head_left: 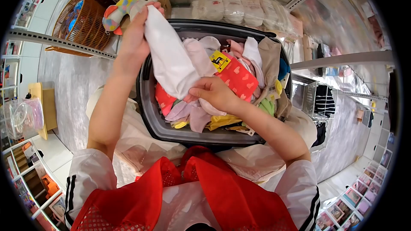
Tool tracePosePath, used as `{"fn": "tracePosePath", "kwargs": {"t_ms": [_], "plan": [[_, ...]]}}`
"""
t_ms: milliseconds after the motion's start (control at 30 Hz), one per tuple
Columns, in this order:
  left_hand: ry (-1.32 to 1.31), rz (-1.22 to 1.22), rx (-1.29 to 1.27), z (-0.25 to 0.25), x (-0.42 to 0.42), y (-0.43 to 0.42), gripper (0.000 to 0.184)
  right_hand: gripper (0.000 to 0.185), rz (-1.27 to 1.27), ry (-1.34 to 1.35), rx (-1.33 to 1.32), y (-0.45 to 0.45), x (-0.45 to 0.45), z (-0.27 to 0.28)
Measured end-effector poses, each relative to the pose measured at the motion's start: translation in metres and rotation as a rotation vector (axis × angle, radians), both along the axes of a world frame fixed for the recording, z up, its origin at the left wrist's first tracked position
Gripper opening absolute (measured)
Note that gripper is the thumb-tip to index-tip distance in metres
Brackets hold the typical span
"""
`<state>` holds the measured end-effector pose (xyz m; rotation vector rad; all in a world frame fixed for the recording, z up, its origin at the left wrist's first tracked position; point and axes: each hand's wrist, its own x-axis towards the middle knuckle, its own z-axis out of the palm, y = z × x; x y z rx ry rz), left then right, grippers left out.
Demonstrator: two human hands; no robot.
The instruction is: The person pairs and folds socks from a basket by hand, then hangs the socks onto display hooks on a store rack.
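Observation:
A plain white sock (169, 55) is stretched out between my two hands above a dark grey bin (201, 137). My left hand (136, 34) grips its upper end near the bin's back left corner. At the lower end, the thumb and fingers of my right hand (214, 94) pinch the fabric. Under the sock, the bin is heaped with socks and small cloth pieces in pink, lilac, beige and yellow. A red piece with pale hearts (240, 79) lies right of my right hand, beside a yellow label (220, 61) with a dark animal figure.
Behind the bin sit several plastic-wrapped white packs (244, 8). A patterned stuffed toy (122, 13) and a wicker basket (79, 28) with blue balls are at upper left. Metal shelf bars (342, 61) flank the bin; a wire basket (314, 98) with striped cloth stands right.

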<state>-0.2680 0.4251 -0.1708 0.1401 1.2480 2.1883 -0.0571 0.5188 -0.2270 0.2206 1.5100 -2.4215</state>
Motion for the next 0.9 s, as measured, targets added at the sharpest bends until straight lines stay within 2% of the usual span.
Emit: {"fn": "tracePosePath", "kwargs": {"t_ms": [100, 133, 233, 267, 367, 467, 567, 667, 767, 867, 900], "plan": [[-0.009, -0.039, 0.031, 0.01, -0.002, -0.005, 0.026, 0.018, -0.168, 0.25, 0.853, 0.003, 0.007, -0.012], [-0.016, -0.059, 0.045, 0.009, -0.002, -0.005, 0.025, 0.026, -0.242, 0.344, 0.974, 0.008, 0.009, -0.022], [-0.07, -0.102, 0.021, 0.008, 0.003, -0.004, 0.026, 0.035, -0.288, 0.229, 1.289, 0.015, 0.012, -0.037], [-0.067, -0.116, -0.001, 0.009, 0.005, -0.004, 0.025, 0.041, -0.227, 0.183, 1.269, 0.02, 0.011, -0.049], [-0.034, -0.14, -0.012, -0.004, 0.005, -0.003, 0.024, 0.043, -0.393, -0.07, 0.935, 0.019, 0.003, -0.071], [-0.031, -0.181, -0.06, -0.007, 0.015, 0.0, 0.028, 0.045, -0.332, -0.176, 0.965, 0.015, -0.002, -0.071], [-0.058, -0.224, -0.095, -0.009, 0.024, 0.003, 0.033, 0.043, -0.337, -0.232, 0.862, 0.012, -0.005, -0.071], [-0.076, -0.264, -0.112, -0.005, 0.029, 0.005, 0.032, 0.035, -0.274, -0.295, 0.505, 0.016, -0.008, -0.072], [-0.007, -0.241, -0.141, 0.001, 0.029, 0.006, 0.031, 0.026, -0.231, -0.358, 0.44, 0.019, -0.007, -0.07], [0.068, -0.215, -0.149, 0.001, 0.022, 0.003, 0.028, 0.03, -0.34, -0.357, 0.018, 0.026, -0.01, -0.07], [0.086, -0.233, -0.134, -0.002, 0.017, 0.001, 0.026, 0.032, -0.404, -0.262, -0.102, 0.03, -0.012, -0.066]]}}
